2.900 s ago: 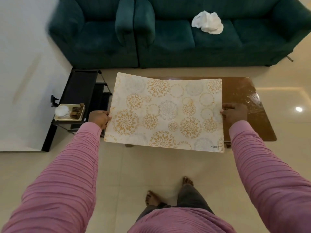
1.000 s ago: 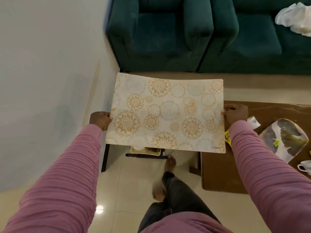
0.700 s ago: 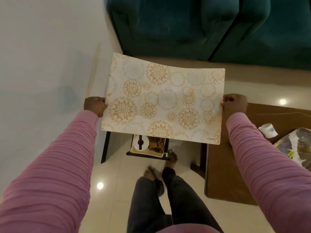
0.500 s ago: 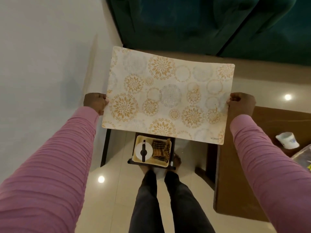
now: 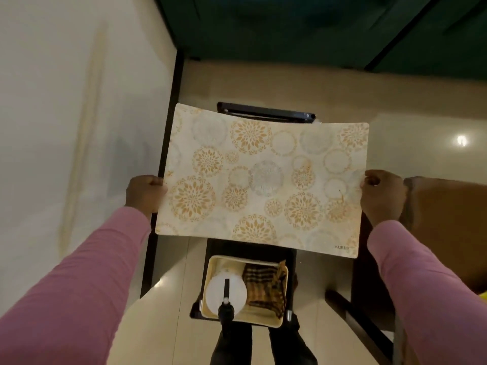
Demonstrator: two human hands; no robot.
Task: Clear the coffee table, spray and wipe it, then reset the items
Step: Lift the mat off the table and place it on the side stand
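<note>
Placemat [image 5: 263, 180] held flat covers most of the black side stand [image 5: 266, 114]. Near end is taken by a tray [image 5: 274, 321] holding spray bottle [image 5: 226, 299] and checked cloth [image 5: 266, 288]. Wall tight left, coffee table [image 5: 448, 219] right; the far part looks free, I think.

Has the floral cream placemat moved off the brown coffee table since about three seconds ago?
Yes. The floral cream placemat, held by left hand and right hand, now hangs over the black side stand, left of the brown coffee table.

Dim, soft-focus wide-angle view; lamp glare spots on the glossy floor [image 5: 395, 101]
</note>
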